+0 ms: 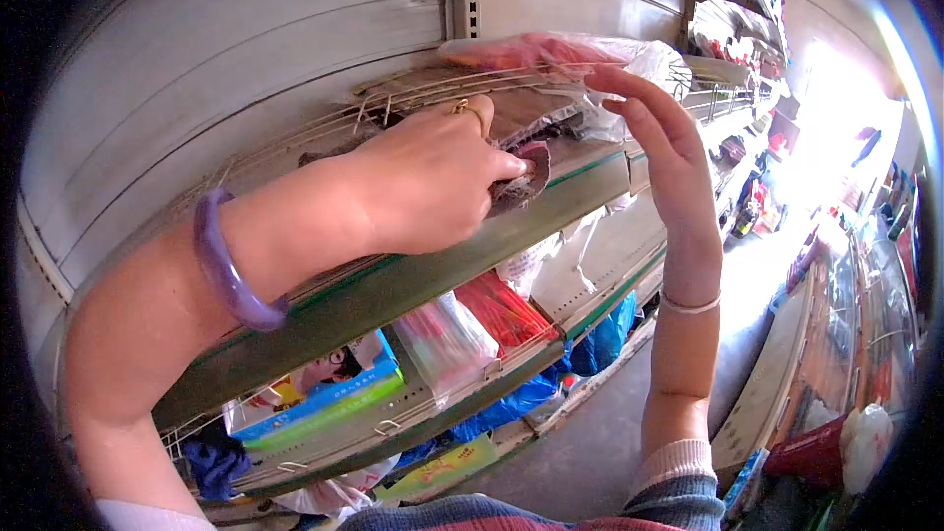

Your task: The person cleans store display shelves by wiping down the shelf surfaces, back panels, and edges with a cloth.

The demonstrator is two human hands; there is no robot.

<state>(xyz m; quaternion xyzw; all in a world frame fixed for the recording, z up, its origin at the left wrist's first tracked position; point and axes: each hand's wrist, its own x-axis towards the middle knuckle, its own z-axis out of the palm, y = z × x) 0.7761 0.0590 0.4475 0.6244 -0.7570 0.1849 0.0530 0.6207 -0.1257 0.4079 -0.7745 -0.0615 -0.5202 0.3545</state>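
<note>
My left hand [428, 177], with a ring on one finger and a purple bangle on the forearm, is closed on a dirty greyish-brown cloth [521, 187] at the front edge of the upper shelf [580, 183]. Part of the cloth is hidden under the fingers. To the right, my right hand [669, 152] is raised in front of the shelf, fingers apart and bent, with nothing in it. Behind the hands, a clear plastic bag with pink contents [531, 51] lies near the back panel.
Wire dividers [295, 138] run along the upper shelf. Below are a blue box [315, 388], clear packets [442, 339], red packets [501, 310] and blue bags [605, 334]. Across the aisle floor [590, 447], more shelving holds goods and a dark red item [806, 452].
</note>
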